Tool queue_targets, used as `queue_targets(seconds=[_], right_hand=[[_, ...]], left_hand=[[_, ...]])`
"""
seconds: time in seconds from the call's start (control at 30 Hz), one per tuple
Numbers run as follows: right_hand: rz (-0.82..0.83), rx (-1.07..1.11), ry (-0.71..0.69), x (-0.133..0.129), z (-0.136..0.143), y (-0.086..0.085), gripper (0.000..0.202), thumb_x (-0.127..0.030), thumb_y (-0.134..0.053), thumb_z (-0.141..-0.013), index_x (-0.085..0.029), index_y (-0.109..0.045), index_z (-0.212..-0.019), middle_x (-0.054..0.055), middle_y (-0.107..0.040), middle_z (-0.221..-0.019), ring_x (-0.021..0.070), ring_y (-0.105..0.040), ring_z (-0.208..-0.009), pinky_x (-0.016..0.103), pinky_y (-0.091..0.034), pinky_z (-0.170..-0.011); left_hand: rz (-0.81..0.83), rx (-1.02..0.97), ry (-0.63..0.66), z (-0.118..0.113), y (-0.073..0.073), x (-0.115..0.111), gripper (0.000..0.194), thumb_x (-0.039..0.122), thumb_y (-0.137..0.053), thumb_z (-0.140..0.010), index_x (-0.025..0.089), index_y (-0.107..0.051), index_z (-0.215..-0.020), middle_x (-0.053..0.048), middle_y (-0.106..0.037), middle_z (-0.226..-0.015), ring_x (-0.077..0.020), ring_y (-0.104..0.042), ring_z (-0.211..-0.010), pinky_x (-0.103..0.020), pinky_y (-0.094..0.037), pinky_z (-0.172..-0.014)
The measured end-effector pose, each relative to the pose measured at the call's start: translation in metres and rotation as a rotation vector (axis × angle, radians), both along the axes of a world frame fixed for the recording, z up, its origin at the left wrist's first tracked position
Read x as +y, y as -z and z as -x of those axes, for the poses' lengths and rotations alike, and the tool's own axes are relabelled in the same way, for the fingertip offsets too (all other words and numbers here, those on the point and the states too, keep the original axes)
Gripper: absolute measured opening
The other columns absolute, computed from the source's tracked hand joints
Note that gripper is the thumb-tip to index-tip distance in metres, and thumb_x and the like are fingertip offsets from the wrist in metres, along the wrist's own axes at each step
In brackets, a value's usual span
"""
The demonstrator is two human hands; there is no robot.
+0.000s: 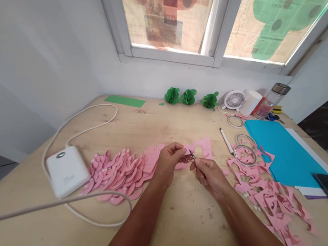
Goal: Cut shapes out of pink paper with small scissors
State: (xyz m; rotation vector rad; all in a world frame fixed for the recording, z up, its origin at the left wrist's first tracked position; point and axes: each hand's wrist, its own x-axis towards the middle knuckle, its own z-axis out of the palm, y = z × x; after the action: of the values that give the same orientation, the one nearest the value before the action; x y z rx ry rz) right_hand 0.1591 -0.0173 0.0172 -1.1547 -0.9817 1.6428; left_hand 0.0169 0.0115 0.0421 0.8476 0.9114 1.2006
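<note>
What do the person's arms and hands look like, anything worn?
Left hand and right hand are five-fingered, without gloves. Forearms are bare: no sleeve, watch or bracelet visible. Any small ring is too fine to rule out.

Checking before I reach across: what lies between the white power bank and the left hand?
The head view shows overlapping pink paper pieces between the white power bank and the left hand.

Power bank (68, 174) left of cutouts (125, 173), scraps (266, 199) right, fan (234, 99) behind scraps, all on table (187, 224)
</note>
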Motion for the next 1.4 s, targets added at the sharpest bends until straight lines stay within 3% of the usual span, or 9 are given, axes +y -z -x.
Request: queue_targets(seconds=[1.4], right_hand=[[-0.019, -0.056, -0.002, -0.0015, 0.0, -0.0037, 0.04, -0.053, -0.061, -0.07, -0.013, -0.059, -0.066, -0.01, -0.029, -0.037, 0.0036, -0.016, -0.034, 0.021, -0.006, -0.036]], left_hand=[[-0.015, 0.039, 0.015, 0.0035, -0.0013, 0.0012, 0.018, 0.028, -0.069, -0.061, 0.015, -0.057, -0.064, -0.003, -0.064, -0.06, -0.015, -0.062, -0.057, -0.026, -0.047, -0.057]])
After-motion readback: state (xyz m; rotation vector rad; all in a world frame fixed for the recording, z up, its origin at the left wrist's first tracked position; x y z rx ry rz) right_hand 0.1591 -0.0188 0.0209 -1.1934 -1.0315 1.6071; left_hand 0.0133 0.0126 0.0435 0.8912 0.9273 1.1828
